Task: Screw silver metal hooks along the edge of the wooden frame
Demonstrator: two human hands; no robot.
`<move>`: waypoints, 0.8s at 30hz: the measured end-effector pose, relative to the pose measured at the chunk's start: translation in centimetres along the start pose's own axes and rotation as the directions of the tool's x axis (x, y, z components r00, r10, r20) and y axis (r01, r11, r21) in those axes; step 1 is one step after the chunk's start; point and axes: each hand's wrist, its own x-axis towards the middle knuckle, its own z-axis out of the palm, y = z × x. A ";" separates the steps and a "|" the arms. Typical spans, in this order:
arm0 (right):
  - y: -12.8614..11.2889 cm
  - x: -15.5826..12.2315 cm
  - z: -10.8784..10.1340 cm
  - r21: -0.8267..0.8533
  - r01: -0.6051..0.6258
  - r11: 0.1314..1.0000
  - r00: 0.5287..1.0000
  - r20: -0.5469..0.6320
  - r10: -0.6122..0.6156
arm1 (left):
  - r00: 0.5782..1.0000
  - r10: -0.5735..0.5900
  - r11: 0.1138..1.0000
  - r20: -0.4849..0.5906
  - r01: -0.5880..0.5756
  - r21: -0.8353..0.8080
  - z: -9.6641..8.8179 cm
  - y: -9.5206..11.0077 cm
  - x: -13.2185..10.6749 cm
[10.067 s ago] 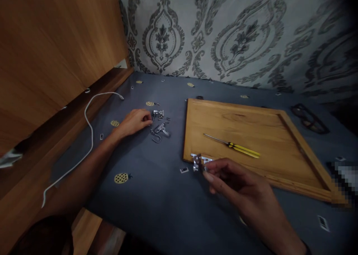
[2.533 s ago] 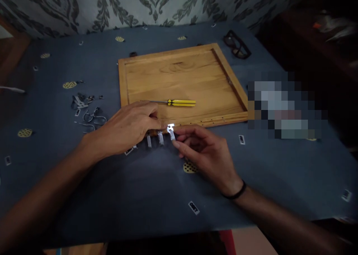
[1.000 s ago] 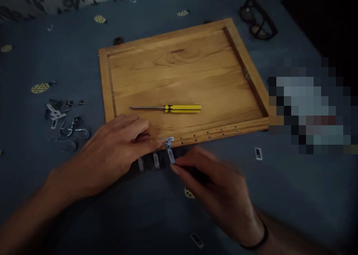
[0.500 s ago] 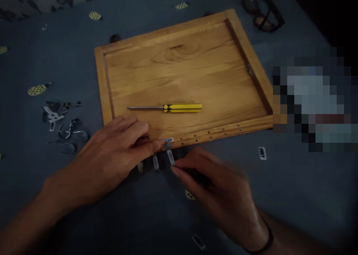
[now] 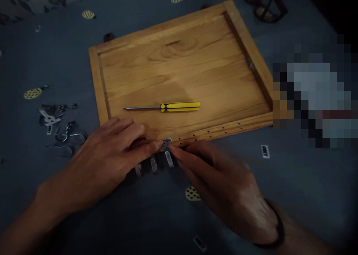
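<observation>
A shallow wooden tray-like board lies in front of me, small dark holes dotting its near rim. At that rim a metal hook has its plate against the wood, its curved end jutting toward me. My left hand bends over the rim, with its thumb tip pressed on the plate. From the right, my right hand is closed, fingertips touching the same hook beside its plate. Two more hooks, one being a metal hook, hang just left of it, partly behind my left hand. A yellow-handled screwdriver rests on the board.
Loose hooks, a metal bracket and small screws lie on the dark blue patterned cloth at left. Eyeglasses sit at the far right. Something blurred out stands right of the board.
My right fingertips have moved up from the hook's curved end to beside its plate. My left thumb stays pressed there. The view has shifted slightly.
</observation>
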 end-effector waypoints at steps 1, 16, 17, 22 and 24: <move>0.0 0.0 0.0 -0.012 0.012 1.000 1.000 0.002 -0.012 | 1.000 0.001 1.000 0.000 -0.001 0.002 0.1 0.0 0.0; -0.5 0.1 0.7 0.350 -0.390 0.852 0.920 0.116 0.374 | 1.000 0.007 1.000 -0.006 -0.007 0.006 -0.1 -0.1 0.1; -0.5 0.1 0.6 0.340 -0.378 0.861 0.926 0.111 0.362 | 1.000 -0.003 1.000 0.001 0.003 0.006 -0.1 0.0 0.1; -0.4 0.0 0.5 0.203 -0.220 0.954 0.975 0.072 0.210 | 1.000 0.006 0.999 0.013 -0.007 0.031 0.0 0.1 0.1; -0.3 -0.2 0.6 0.130 -0.137 0.982 0.990 0.063 0.129 | 1.000 0.012 0.999 0.003 -0.012 0.042 0.0 0.1 0.1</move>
